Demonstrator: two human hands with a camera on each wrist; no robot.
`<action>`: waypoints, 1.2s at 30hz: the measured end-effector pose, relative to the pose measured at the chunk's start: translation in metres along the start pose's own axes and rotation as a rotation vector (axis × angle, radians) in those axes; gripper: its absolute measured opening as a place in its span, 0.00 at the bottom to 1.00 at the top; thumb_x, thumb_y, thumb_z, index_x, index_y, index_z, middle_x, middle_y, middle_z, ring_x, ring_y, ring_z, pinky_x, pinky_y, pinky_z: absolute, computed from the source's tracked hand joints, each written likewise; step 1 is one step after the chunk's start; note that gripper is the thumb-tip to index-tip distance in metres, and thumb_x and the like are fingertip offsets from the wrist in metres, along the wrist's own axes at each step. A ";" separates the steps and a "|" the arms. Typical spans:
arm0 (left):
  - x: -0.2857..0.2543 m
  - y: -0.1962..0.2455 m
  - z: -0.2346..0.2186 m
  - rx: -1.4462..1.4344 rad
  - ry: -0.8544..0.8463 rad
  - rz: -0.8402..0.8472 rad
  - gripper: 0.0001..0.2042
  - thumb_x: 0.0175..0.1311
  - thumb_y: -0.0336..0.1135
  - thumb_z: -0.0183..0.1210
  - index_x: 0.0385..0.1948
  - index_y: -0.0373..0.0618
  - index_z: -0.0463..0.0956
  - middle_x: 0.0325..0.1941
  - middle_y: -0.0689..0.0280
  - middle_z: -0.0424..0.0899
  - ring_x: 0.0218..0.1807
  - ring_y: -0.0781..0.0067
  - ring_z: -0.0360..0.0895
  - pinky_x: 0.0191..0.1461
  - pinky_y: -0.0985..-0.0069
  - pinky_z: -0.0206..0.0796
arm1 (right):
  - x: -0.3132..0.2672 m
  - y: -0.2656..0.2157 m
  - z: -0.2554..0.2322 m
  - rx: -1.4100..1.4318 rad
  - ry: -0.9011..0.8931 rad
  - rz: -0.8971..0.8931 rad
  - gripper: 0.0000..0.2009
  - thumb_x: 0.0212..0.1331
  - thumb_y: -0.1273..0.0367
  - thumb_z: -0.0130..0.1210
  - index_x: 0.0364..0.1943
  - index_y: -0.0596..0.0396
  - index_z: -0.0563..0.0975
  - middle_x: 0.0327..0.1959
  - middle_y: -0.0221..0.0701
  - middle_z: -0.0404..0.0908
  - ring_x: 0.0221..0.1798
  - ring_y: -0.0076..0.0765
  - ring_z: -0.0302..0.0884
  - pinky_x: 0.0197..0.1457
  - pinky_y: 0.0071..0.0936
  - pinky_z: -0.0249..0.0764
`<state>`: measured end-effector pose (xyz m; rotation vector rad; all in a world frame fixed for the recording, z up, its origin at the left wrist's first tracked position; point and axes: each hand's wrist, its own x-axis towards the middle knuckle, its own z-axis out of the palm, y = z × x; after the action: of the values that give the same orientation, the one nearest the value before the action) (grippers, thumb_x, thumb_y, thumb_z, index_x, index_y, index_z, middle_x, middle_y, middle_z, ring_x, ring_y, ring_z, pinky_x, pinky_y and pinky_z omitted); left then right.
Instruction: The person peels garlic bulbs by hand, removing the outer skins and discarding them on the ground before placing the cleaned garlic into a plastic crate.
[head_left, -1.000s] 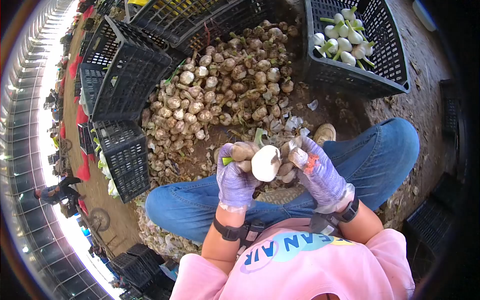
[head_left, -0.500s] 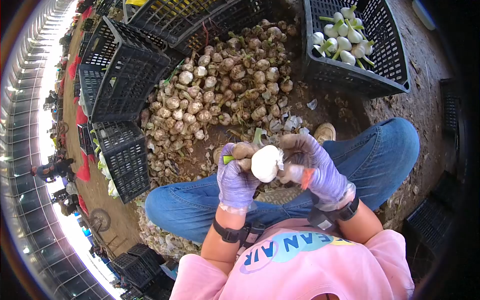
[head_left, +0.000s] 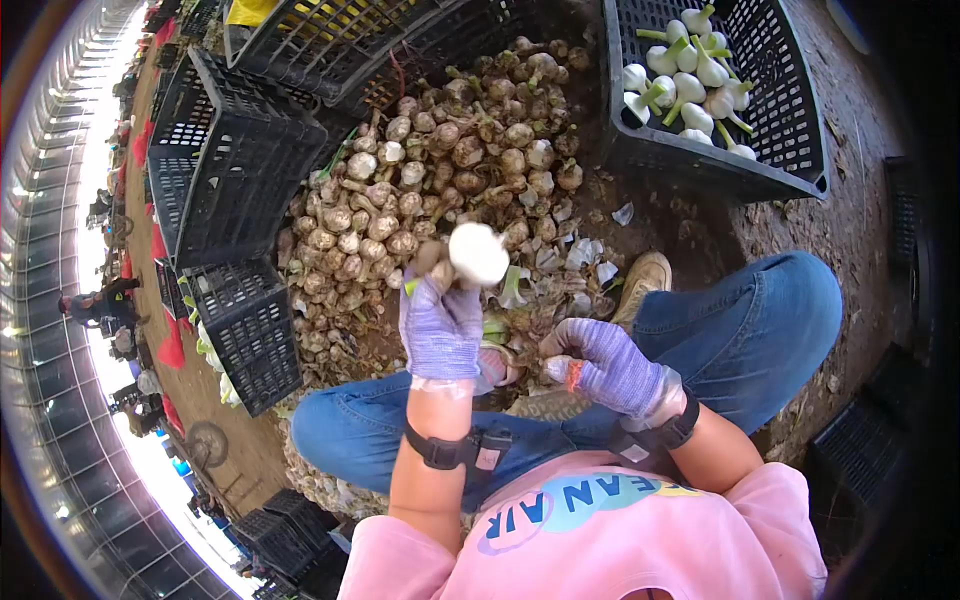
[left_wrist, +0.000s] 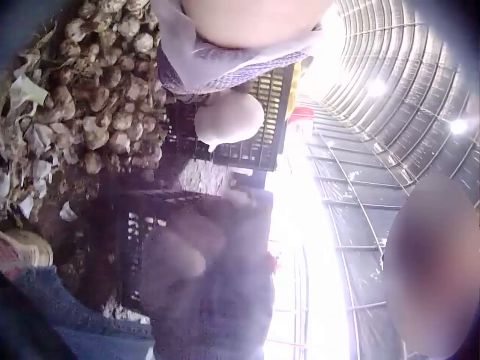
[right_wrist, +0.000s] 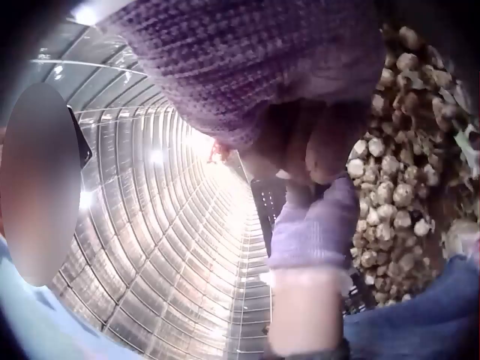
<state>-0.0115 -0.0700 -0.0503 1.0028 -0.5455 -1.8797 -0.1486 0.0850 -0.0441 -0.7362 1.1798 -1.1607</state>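
Observation:
My left hand [head_left: 445,315], in a purple glove with dirty fingertips, grips a white garlic bulb [head_left: 478,254] by its stem. A bit of green stem [head_left: 411,287] shows beside the fingers in the head view. The smooth bulb also appears in the left wrist view, below the glove cuff. Apart from it, my right hand [head_left: 608,366] hangs above my lap with loosely curled fingers and nothing visible in them. Its thumb has a pale wrap and an orange band. Beyond the left hand lies a heap of unpeeled garlic [head_left: 400,205].
A black crate [head_left: 715,172] at the upper right contains several clean white garlic bulbs [head_left: 690,85] with green stems. More black crates [head_left: 245,325] border the heap on the left and back. Peeled skins [head_left: 583,254] litter the ground near my shoe [head_left: 648,280].
The hands have parted. My left hand has carried the garlic bulb forward and left over the heap, while my right hand has let go of the bulb and dropped back toward my lap.

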 end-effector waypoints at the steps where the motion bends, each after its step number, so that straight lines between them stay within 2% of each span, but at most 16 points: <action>1: -0.003 0.010 0.029 0.032 -0.085 0.005 0.20 0.54 0.22 0.55 0.51 0.36 0.65 0.48 0.55 0.75 0.49 0.59 0.75 0.49 0.67 0.75 | 0.002 -0.001 -0.002 0.005 0.002 0.007 0.08 0.54 0.71 0.56 0.35 0.61 0.75 0.29 0.35 0.77 0.31 0.25 0.73 0.35 0.25 0.71; 3: -0.011 0.025 0.083 -0.018 -0.449 0.015 0.28 0.54 0.30 0.60 0.57 0.38 0.61 0.55 0.56 0.70 0.54 0.57 0.71 0.52 0.66 0.72 | 0.006 -0.004 -0.006 0.062 0.045 0.129 0.08 0.56 0.70 0.55 0.35 0.62 0.76 0.28 0.35 0.77 0.31 0.25 0.73 0.35 0.25 0.71; 5: -0.002 0.026 0.101 0.159 -0.529 0.097 0.31 0.53 0.36 0.62 0.59 0.38 0.59 0.58 0.58 0.66 0.57 0.59 0.69 0.53 0.67 0.71 | 0.010 0.006 -0.012 0.078 0.103 0.122 0.09 0.56 0.69 0.55 0.36 0.62 0.76 0.29 0.35 0.77 0.32 0.25 0.73 0.36 0.25 0.71; 8: 0.048 -0.009 0.072 0.620 -0.178 -0.092 0.20 0.53 0.40 0.62 0.47 0.44 0.71 0.42 0.64 0.75 0.49 0.64 0.74 0.52 0.70 0.70 | 0.016 0.022 -0.020 0.041 0.255 0.075 0.09 0.57 0.69 0.55 0.36 0.62 0.76 0.29 0.34 0.77 0.33 0.25 0.73 0.38 0.25 0.71; 10: 0.082 -0.047 0.028 0.984 -0.007 -0.407 0.20 0.59 0.30 0.55 0.54 0.43 0.66 0.48 0.62 0.74 0.49 0.70 0.72 0.53 0.74 0.68 | 0.016 0.054 -0.016 0.097 0.448 0.075 0.08 0.55 0.70 0.57 0.35 0.61 0.76 0.31 0.34 0.76 0.35 0.26 0.72 0.40 0.27 0.69; 11: 0.108 -0.085 -0.023 1.160 -0.067 -0.295 0.19 0.60 0.31 0.53 0.54 0.45 0.68 0.52 0.61 0.75 0.52 0.67 0.72 0.57 0.73 0.64 | 0.021 0.044 -0.020 0.096 0.452 0.081 0.08 0.55 0.70 0.57 0.35 0.61 0.76 0.31 0.34 0.76 0.35 0.26 0.72 0.40 0.27 0.69; 13: 0.149 -0.150 -0.116 1.401 -0.046 -0.443 0.24 0.55 0.40 0.58 0.54 0.44 0.67 0.57 0.50 0.69 0.57 0.51 0.68 0.61 0.67 0.59 | 0.028 0.013 -0.026 0.256 0.377 0.208 0.08 0.53 0.71 0.58 0.35 0.61 0.76 0.31 0.33 0.75 0.36 0.28 0.72 0.41 0.28 0.69; 16: 0.130 -0.157 -0.063 1.625 0.098 -0.371 0.28 0.51 0.42 0.61 0.54 0.42 0.65 0.59 0.44 0.63 0.57 0.45 0.67 0.60 0.65 0.60 | 0.032 0.028 -0.022 0.202 0.412 0.183 0.14 0.51 0.72 0.59 0.42 0.62 0.73 0.36 0.33 0.74 0.40 0.28 0.71 0.46 0.26 0.70; 18: 0.129 -0.162 -0.050 1.677 0.372 -0.361 0.30 0.48 0.41 0.63 0.54 0.41 0.65 0.59 0.42 0.60 0.57 0.44 0.66 0.59 0.65 0.61 | 0.034 0.033 -0.020 0.129 0.423 0.072 0.20 0.51 0.72 0.59 0.48 0.62 0.70 0.43 0.34 0.73 0.45 0.27 0.70 0.49 0.25 0.69; 23: 0.126 -0.156 -0.090 1.589 0.298 -0.273 0.30 0.44 0.36 0.66 0.51 0.36 0.64 0.56 0.47 0.64 0.53 0.51 0.70 0.56 0.67 0.64 | 0.032 0.027 -0.016 0.210 0.346 0.081 0.18 0.54 0.71 0.57 0.49 0.61 0.71 0.46 0.34 0.74 0.48 0.25 0.70 0.50 0.23 0.68; 26: 0.093 -0.137 -0.089 1.090 0.235 0.008 0.25 0.45 0.26 0.65 0.47 0.38 0.63 0.46 0.59 0.69 0.46 0.66 0.70 0.52 0.77 0.64 | 0.022 0.024 -0.013 0.286 0.280 0.143 0.16 0.57 0.70 0.55 0.49 0.61 0.72 0.45 0.34 0.75 0.47 0.25 0.71 0.50 0.22 0.68; 27: 0.078 -0.122 -0.084 1.090 0.237 0.019 0.25 0.45 0.26 0.65 0.47 0.38 0.63 0.46 0.59 0.69 0.46 0.66 0.70 0.52 0.77 0.64 | 0.019 0.023 -0.012 0.259 0.252 0.128 0.16 0.58 0.70 0.54 0.49 0.60 0.72 0.45 0.34 0.75 0.47 0.25 0.71 0.51 0.22 0.68; 31: 0.006 -0.045 -0.022 0.358 -0.234 0.002 0.34 0.44 0.34 0.69 0.53 0.43 0.57 0.50 0.62 0.68 0.52 0.66 0.70 0.55 0.73 0.67 | 0.016 0.030 0.006 0.176 0.074 0.121 0.17 0.60 0.68 0.53 0.51 0.61 0.71 0.45 0.34 0.76 0.46 0.24 0.71 0.51 0.22 0.68; 33: -0.027 -0.023 0.002 0.295 -0.320 0.106 0.36 0.43 0.38 0.70 0.55 0.45 0.58 0.54 0.63 0.66 0.55 0.66 0.69 0.58 0.68 0.67 | 0.013 0.013 0.017 0.103 0.125 0.058 0.19 0.60 0.67 0.52 0.53 0.62 0.68 0.46 0.35 0.75 0.49 0.25 0.71 0.52 0.21 0.67; 35: -0.049 -0.010 0.004 0.329 -0.340 0.166 0.40 0.43 0.38 0.70 0.59 0.48 0.55 0.56 0.65 0.64 0.56 0.66 0.68 0.58 0.68 0.65 | 0.008 -0.013 0.023 0.268 0.190 0.082 0.18 0.61 0.63 0.51 0.51 0.60 0.69 0.38 0.29 0.74 0.40 0.22 0.70 0.43 0.19 0.68; 36: -0.057 -0.005 0.007 0.342 -0.362 0.203 0.42 0.42 0.37 0.71 0.61 0.49 0.54 0.56 0.65 0.64 0.56 0.67 0.68 0.59 0.68 0.65 | 0.006 -0.014 0.029 0.435 0.224 -0.122 0.13 0.62 0.62 0.50 0.42 0.58 0.72 0.33 0.28 0.74 0.36 0.22 0.70 0.39 0.21 0.69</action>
<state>-0.0049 -0.0186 -0.0262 0.7826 -1.1694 -1.8265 -0.1252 0.0715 -0.0258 -0.3549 1.0220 -1.5694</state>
